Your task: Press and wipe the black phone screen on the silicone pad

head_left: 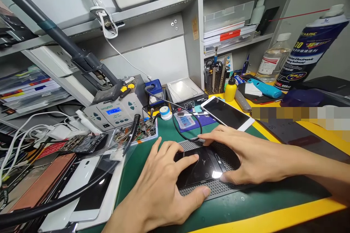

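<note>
1. Glossy black rectangular phone-like slab with a glass face (206, 165): flat on the grey honeycomb-patterned mat (218, 188), between my hands, which itself lies on the dark green work mat (237, 205)
2. Key relation: slab's long axis runs roughly left to right across my front, one end toward each hand; both hands touch it, so neither is clearly nearer
3. My left hand (169, 174): over the left end, index fingertip on the glass, thumb spread away past the near edge; not clenched, no pinch visible
4. My right hand (247, 158): arched round the right end, thumb at the near right corner, fingers reaching toward the far side; can't tell if it grips or just steadies
5. Around: white-framed phone with a black screen (228, 113) beyond my right hand; clear shallow tray of circuit boards (142, 131) beyond my left; yellow plastic bottle (230, 90) farther back
</note>
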The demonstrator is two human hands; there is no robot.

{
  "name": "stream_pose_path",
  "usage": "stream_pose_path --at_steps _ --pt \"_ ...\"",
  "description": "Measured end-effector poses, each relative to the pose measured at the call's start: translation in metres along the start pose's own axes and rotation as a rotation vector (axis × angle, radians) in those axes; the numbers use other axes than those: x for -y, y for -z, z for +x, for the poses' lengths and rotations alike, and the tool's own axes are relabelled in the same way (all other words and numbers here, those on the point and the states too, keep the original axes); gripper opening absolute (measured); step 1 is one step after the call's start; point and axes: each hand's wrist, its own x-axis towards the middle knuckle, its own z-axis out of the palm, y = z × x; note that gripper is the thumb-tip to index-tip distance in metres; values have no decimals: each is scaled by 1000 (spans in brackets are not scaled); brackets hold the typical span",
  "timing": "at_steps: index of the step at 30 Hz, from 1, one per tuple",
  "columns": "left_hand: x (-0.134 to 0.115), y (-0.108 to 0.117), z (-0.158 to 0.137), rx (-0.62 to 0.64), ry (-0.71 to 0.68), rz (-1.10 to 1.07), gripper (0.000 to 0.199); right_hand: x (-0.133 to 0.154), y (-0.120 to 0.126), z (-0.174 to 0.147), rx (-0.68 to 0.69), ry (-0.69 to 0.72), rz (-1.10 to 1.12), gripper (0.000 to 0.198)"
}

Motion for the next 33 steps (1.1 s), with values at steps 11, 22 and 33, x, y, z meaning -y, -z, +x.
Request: stream_pose_path --at_steps 11,22,33 --pt "-4 7 -2 59 71 -76 66 1 0 -2 -8 15 1 86" --pt "-9 6 5 48 -4 49 64 -3 -2 -1 -31 56 -7 85" --pt "-19 10 2 120 16 58 76 1 0 -1 -36 67 18 85"
